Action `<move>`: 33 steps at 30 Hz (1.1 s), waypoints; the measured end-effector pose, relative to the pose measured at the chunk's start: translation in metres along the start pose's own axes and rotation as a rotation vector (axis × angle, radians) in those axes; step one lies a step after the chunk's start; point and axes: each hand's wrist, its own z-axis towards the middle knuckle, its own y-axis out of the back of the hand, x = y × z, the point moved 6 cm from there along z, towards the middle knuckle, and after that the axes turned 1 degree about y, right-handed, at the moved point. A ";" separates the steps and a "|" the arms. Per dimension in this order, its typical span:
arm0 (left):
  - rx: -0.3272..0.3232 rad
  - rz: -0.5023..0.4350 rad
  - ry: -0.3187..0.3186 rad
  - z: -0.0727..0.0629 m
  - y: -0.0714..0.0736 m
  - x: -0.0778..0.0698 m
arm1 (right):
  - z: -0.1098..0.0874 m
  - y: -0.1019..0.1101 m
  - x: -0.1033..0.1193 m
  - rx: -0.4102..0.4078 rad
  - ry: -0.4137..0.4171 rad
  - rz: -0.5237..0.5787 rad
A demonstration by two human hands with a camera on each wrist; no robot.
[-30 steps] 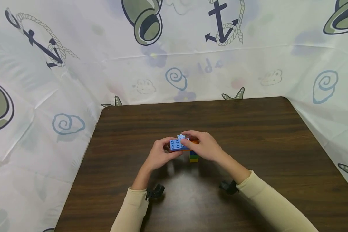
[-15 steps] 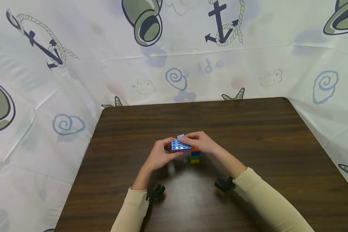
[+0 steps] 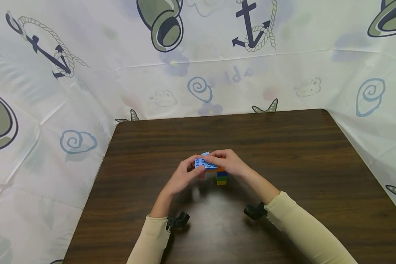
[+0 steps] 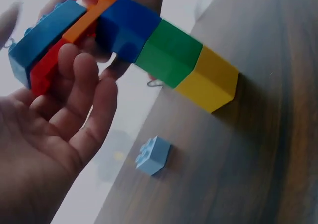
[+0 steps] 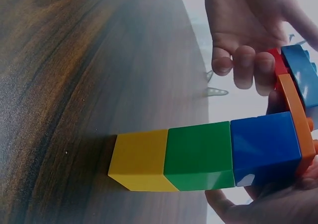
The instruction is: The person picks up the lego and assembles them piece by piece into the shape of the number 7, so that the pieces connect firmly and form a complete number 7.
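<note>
A toy brick tower stands on the table, with a yellow brick [image 5: 141, 159] lowest, then a green brick [image 5: 198, 157] and a dark blue brick [image 5: 266, 142]. Across its top lies a flat orange brick [image 4: 92, 19], with a red brick [image 4: 43, 70] beside it and a light blue studded brick [image 3: 201, 163] over both. My left hand [image 3: 182, 176] holds the overhanging left end, thumb on the light blue brick, fingers curled beneath by the red one. My right hand [image 3: 230, 162] grips the tower's top from the right, its thumb on the light blue brick; its other fingertips are mostly hidden.
A small pale blue brick [image 4: 154, 155] stands apart on the dark wooden table [image 3: 283, 154], just behind the tower. Patterned white cloth [image 3: 118, 88] hangs around the table's back and sides. Black wrist mounts [image 3: 255, 211] sit under both forearms.
My left thumb has come up from below the light blue brick onto its top front. My right hand has drawn slightly leftward, baring more of the tower's side.
</note>
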 end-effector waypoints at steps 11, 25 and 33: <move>-0.088 -0.130 -0.003 0.006 -0.005 0.009 | 0.003 -0.001 -0.006 -0.028 -0.002 0.034; -0.065 -0.175 0.021 0.007 -0.007 0.011 | 0.002 -0.002 -0.007 -0.032 -0.041 0.067; -0.070 -0.200 0.024 0.006 -0.007 0.012 | 0.004 -0.001 -0.011 -0.042 -0.051 0.082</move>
